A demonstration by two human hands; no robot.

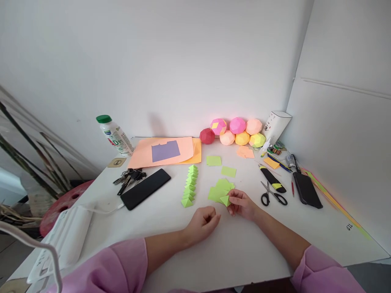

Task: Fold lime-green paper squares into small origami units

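Observation:
My right hand (242, 203) pinches a small folded green paper piece (225, 200) between thumb and fingers. Just behind it lies a loose pile of flat green paper pieces (218, 190). My left hand (203, 224) rests on the white table as a loose fist, with nothing visible in it. Beyond that fist, a row of folded green paper pieces (190, 187) runs away from me, each standing up in a point. Two green paper rectangles (213, 160) (229, 171) lie separately behind the pile.
Several faceted paper balls (237, 125) sit against the wall. To the right are scissors (271, 196), a utility knife (273, 179), a glue bottle (265, 147) and a black case (307, 190). On the left stand a bottle (114, 136), keys (130, 177) and a black power bank (146, 189).

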